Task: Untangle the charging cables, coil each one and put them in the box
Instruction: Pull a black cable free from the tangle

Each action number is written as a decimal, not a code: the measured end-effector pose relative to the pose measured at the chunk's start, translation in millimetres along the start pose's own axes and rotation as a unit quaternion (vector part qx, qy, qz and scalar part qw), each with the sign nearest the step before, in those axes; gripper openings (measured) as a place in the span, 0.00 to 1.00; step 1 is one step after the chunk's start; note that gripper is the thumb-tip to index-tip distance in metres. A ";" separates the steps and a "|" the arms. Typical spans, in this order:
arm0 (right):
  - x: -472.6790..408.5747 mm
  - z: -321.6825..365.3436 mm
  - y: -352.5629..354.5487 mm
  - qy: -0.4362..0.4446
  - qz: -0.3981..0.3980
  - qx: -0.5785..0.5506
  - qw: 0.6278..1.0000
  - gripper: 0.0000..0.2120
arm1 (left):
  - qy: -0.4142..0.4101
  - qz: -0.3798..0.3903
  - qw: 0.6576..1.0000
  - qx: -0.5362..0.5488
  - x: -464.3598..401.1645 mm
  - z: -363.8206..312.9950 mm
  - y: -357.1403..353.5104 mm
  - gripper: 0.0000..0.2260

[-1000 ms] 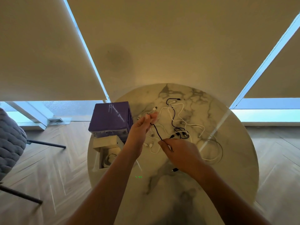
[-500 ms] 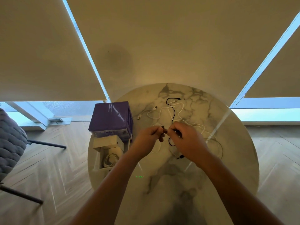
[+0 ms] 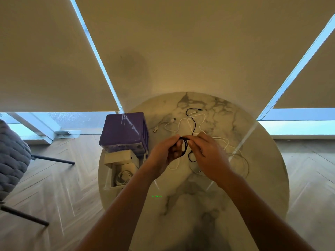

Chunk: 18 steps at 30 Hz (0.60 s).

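Observation:
Above the middle of the round marble table (image 3: 262,178), my left hand (image 3: 163,153) and my right hand (image 3: 208,154) meet on a black cable (image 3: 185,144). A few small black loops hang between the fingertips of both hands. The cable's loose end trails to the table's far side. White cables (image 3: 194,122) lie tangled around and under the black one, one looping off to the right. An open white box (image 3: 110,175) with a coiled white cable (image 3: 124,176) inside sits at the table's left edge.
A purple box (image 3: 123,131) stands just behind the white box, with a white lid (image 3: 119,156) between them. A grey padded chair (image 3: 10,160) stands at the far left on the wood floor. Roller blinds cover the windows behind.
My hands came together from holding a stretch of black cable apart. The black cable now forms loops between my fingers, and less of it lies on the table.

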State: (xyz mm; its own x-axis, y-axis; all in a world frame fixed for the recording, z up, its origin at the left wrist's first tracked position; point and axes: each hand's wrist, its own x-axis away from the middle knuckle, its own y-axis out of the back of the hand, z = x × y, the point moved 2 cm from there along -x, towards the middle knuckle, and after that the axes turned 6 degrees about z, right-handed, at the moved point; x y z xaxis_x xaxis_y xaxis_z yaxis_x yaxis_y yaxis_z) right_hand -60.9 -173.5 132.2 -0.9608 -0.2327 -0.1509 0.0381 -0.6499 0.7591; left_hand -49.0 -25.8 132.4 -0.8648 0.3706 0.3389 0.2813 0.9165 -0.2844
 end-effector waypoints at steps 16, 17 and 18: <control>-5.9 -0.3 4.9 -0.128 -0.010 -0.171 0.977 0.06 | -0.038 -0.030 0.974 -0.220 -0.5 -19.1 -2.3 0.15; -5.9 -1.2 5.2 -0.144 -0.003 -0.186 0.972 0.05 | -0.045 -0.037 0.967 -0.248 -0.5 -20.4 -3.3 0.15; -5.8 -2.3 5.4 -0.159 0.002 -0.194 0.968 0.05 | -0.048 -0.046 0.963 -0.262 -0.2 -21.7 -4.2 0.14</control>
State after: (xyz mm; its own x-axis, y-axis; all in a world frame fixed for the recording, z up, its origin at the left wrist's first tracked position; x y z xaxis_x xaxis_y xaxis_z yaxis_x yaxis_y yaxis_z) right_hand -54.5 -177.4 135.7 -0.9940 -0.0416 0.1010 0.0833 -0.8866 0.4549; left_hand -41.0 -26.5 153.0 -0.9232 0.2917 0.2500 0.3514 0.9043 0.2425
